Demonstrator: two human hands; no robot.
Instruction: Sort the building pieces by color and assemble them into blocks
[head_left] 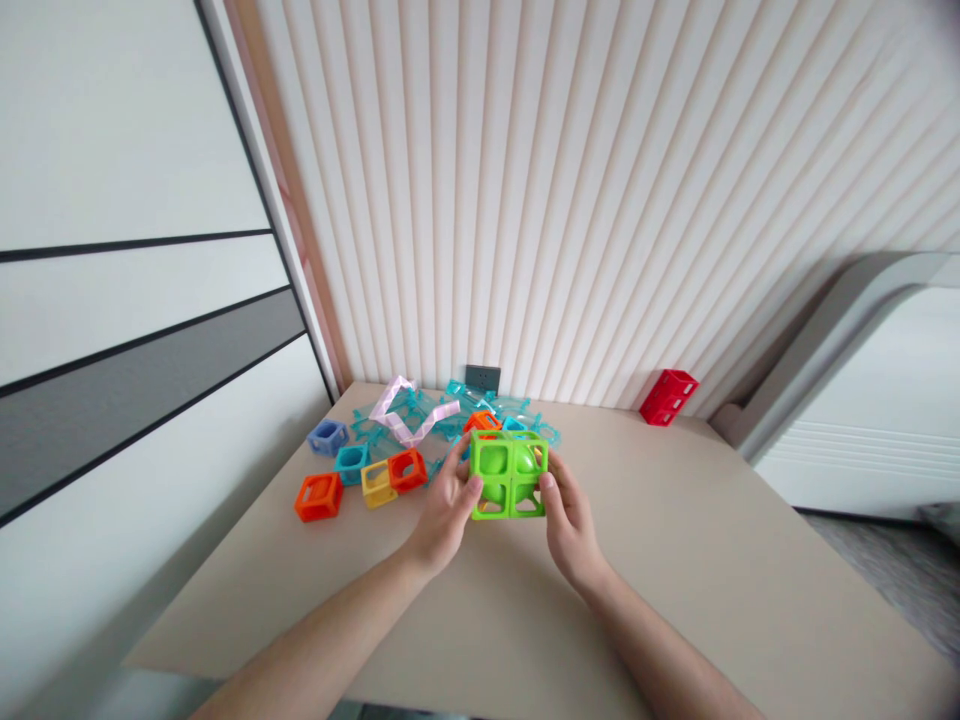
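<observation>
Bare forearms (360, 608) are reaching in from the lower edge, over the pale counter (660, 520). Left hand (439, 515) and right hand (577, 530) are flanking a green block (511, 475), gripping it between them near the middle of the view. Left fingers (454, 462) are grasping its left side, thumb pressing on the near face; right fingers are grasping the opposite side, that thumb likewise lying on the front edge. The block is showing two framed openings side by side, rounded green shapes filling them; it is standing upright in the hold, just in front of a loose pile. To the left, an orange block (319, 497) is sitting nearest the counter's side edge. A yellow block (379, 484) is resting close against a red-orange block (418, 468); a teal block (352, 465) is lying just behind, a blue block (328, 437) farther back. Behind the green block, another orange block (484, 421) is showing partly, a light-blue one (514, 425) beside it. Clear teal pieces (411, 403) are spreading across the back, a pink zigzag strip (411, 440) lying among them. Well apart at right, a red block (669, 397) is standing near the ribbed wall (525, 180). A dark socket (483, 378) is sitting low on that wall, behind the pile.
</observation>
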